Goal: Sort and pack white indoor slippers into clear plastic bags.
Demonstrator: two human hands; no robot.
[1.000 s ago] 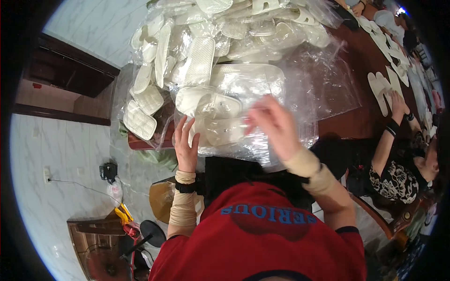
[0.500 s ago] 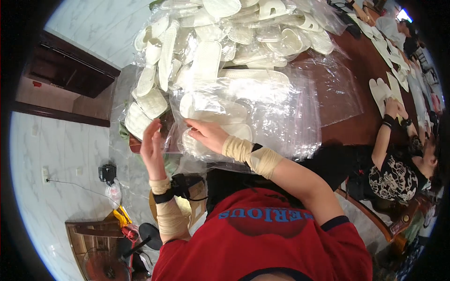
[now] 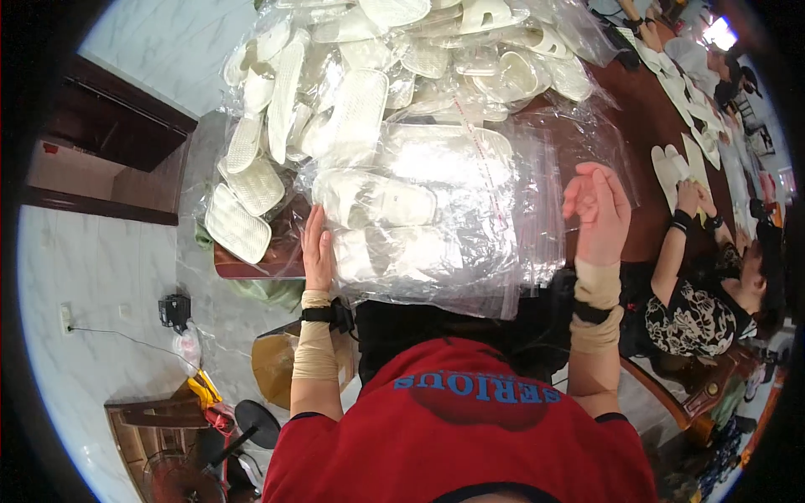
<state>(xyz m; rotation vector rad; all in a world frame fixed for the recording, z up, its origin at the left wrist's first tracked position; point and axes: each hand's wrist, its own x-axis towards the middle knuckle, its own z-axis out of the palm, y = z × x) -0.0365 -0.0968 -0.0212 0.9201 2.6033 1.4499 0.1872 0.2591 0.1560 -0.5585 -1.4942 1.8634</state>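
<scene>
Slippers [image 3: 373,201] in clear bags [image 3: 503,210] under my flat, fingers-together left hand [image 3: 317,250], my right hand [image 3: 597,210] now lifted off, fingers loosely open, holding nothing.

Your left hand [image 3: 318,250] presses glossy, crinkled clear plastic bags [image 3: 470,210] over matt white textured slippers [image 3: 373,201] on polished dark wood table [image 3: 650,126].

Bagged white slippers [image 3: 377,226] flat on table
</scene>
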